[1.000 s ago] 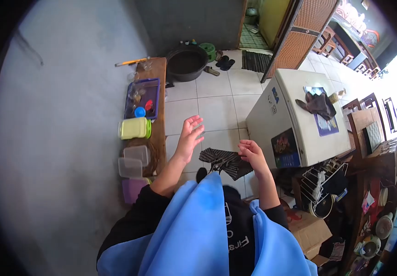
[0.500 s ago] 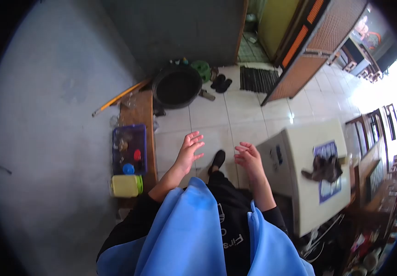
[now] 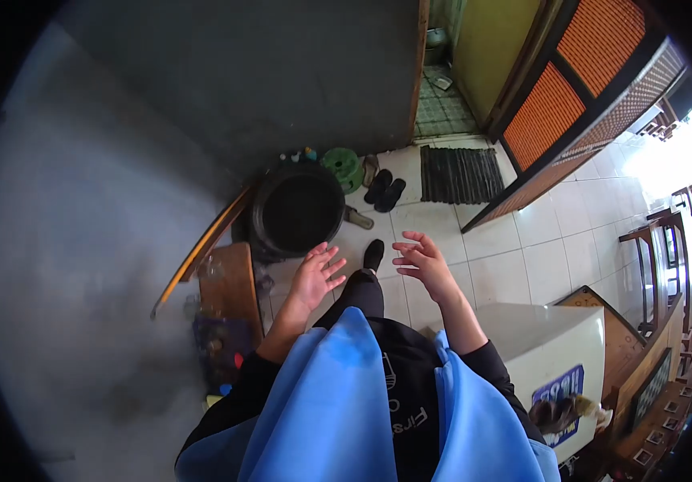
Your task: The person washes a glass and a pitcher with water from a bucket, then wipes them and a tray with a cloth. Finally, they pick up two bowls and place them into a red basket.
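Observation:
My left hand [image 3: 315,277] is raised over the tiled floor, fingers spread, holding nothing. Just below the large black tub [image 3: 298,210], it is close to the tub's lower edge. My right hand [image 3: 424,263] hangs in the air to the right, fingers apart and slightly curled, also with nothing in it. Between and below the hands is my foot in a black shoe [image 3: 373,255]. A blue cloth [image 3: 330,402] lies down my front over a black garment.
A wooden bench [image 3: 232,289] with a purple tray [image 3: 221,349] stands at left. The white appliance [image 3: 555,337] is at lower right. Ahead are a green stool [image 3: 341,167], dark slippers [image 3: 384,193], a striped mat [image 3: 462,174] and a folding screen [image 3: 555,120].
The view has moved forward: the tub, slippers and mat look nearer, while the bench, tray and white appliance have shifted lower. Both hands remain raised and spread.

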A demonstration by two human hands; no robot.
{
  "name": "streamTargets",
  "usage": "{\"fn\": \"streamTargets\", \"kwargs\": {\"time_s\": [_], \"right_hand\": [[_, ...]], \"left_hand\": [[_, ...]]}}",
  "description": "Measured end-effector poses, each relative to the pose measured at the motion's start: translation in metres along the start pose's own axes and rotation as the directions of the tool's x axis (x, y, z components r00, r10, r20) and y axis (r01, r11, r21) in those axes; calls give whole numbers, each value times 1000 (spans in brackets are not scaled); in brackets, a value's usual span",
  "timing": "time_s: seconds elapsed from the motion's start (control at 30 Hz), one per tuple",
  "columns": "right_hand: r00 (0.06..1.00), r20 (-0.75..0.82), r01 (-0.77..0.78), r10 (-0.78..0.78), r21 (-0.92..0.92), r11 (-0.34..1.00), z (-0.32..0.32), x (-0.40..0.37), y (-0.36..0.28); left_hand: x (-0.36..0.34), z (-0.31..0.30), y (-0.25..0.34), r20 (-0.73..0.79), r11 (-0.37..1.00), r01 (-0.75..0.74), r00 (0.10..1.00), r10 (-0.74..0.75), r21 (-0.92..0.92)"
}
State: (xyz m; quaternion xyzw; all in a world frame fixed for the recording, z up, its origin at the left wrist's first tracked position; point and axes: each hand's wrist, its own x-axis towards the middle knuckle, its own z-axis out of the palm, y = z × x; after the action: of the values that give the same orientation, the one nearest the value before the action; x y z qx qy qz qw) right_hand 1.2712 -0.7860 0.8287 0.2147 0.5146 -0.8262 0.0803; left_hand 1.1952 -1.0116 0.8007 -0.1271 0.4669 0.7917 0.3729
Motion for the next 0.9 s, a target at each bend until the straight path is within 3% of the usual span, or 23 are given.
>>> {"fn": "streamTargets", "kwargs": {"time_s": [0.07, 0.2, 0.27, 0.33, 0.57, 0.63, 0.7, 0.77, 0.83, 0.9], "right_hand": [[991, -133, 12, -17, -43, 999, -21, 38, -19], [938, -347, 25, 19, 122, 992, -67, 105, -61], [926, -378, 66, -7, 143, 987, -84, 136, -92], [919, -394, 90, -35, 123, 988, -101, 156, -115], [836, -548, 184, -29, 232, 955, -177, 238, -183], [831, -555, 145, 34, 275, 950, -201, 265, -196], [878, -468, 164, 99, 488, 858, -229, 303, -232], [921, -389, 197, 21, 512, 836, -251, 335, -272], [931, -354, 250, -86, 448, 858, -270, 365, -312], [916, -379, 296, -135, 406, 865, -291, 389, -340]], "left_hand": [[55, 2, 22, -91, 986, 72, 992, -86, -149], [160, 44, 68, -47, 973, 165, 984, -174, -160], [214, 77, 96, 53, 965, 210, 978, -204, -159], [253, 116, 114, 157, 979, 200, 967, -203, 32], [399, 237, 140, 259, 930, 367, 898, -356, 8], [432, 256, 134, 304, 860, 505, 832, -463, -71], [457, 286, 143, 312, 862, 500, 834, -454, -84], [477, 315, 155, 324, 865, 495, 834, -446, -83], [501, 339, 171, 198, 918, 386, 910, -364, -87], [535, 352, 176, 152, 920, 386, 916, -372, -72]]}}
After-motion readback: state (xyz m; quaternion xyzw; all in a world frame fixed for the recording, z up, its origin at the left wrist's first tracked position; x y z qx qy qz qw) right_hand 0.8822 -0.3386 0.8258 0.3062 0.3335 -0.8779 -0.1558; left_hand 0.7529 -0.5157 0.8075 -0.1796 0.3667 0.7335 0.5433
